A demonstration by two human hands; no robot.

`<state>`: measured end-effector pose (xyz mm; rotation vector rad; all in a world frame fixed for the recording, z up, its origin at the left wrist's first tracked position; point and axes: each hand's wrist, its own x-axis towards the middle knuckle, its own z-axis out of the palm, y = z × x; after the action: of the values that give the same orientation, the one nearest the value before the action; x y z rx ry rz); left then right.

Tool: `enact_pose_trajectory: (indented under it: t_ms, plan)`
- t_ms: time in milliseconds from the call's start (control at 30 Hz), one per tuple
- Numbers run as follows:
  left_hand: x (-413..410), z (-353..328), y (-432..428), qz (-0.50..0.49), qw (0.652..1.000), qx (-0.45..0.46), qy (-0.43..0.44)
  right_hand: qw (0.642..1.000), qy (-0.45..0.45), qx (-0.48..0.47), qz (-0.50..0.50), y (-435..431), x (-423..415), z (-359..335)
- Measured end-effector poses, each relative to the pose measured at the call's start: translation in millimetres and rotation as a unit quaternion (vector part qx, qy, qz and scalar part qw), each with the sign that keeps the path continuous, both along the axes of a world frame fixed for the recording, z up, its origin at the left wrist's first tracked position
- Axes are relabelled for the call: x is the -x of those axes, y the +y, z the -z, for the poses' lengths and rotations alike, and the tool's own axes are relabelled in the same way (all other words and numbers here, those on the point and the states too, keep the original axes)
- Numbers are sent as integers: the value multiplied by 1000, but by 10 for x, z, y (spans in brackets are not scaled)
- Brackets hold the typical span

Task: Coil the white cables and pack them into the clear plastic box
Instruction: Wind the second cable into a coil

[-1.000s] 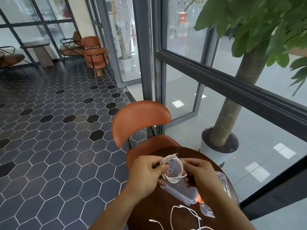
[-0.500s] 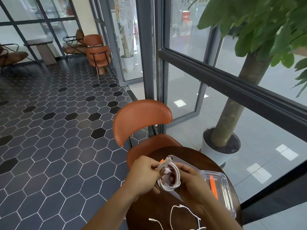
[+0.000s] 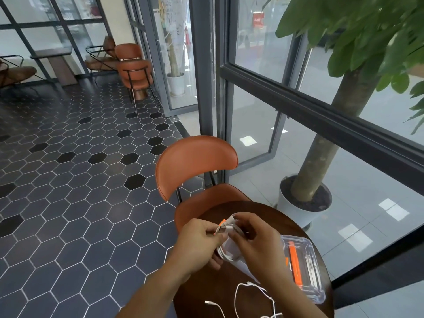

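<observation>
Both hands hold a coiled white cable (image 3: 226, 253) above the round dark wooden table (image 3: 206, 288). My left hand (image 3: 199, 239) pinches the coil's near side, with a USB plug and an orange tip sticking out at its thumb. My right hand (image 3: 254, 239) grips the coil from the right and covers most of it. The clear plastic box (image 3: 305, 269) lies on the table to the right of my hands, with orange parts inside. A loose white cable (image 3: 252, 294) sprawls on the table near the front edge, under my right forearm.
An orange chair (image 3: 195, 164) stands just beyond the table. A potted tree (image 3: 305, 203) in a white pot sits on the floor at the right by the dark window frame. More orange chairs (image 3: 135, 67) stand far back on the hexagon-tiled floor.
My hands have closed in around the coil and turned it, so the plug now points up-left. The view has shifted, and the clear box now lies to the right of my hands.
</observation>
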<state>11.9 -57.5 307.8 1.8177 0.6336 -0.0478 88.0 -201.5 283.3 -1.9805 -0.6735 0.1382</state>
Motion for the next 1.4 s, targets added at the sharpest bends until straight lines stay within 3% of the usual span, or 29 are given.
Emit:
enact_pose_trajectory:
  t_ms: [233, 333, 667, 1033, 1400]
  plan:
    - [29, 59, 82, -22, 1000, -4, -12, 997, -68, -3, 33, 137, 58, 42]
    - [35, 47, 186, -62, 998, 4, -34, 1000, 6, -14, 13, 202, 33, 46]
    - [134, 303, 377, -48, 995, 85, -9, 968, 250, -1, -20, 311, -122, 177]
    - [316, 943, 516, -181, 979, 97, 13, 968, 210, 132, -34, 593, -63, 800]
    - [530, 2202, 823, -227, 959, 90, 143, 926, 260, 273, -6, 1112, 209, 2070]
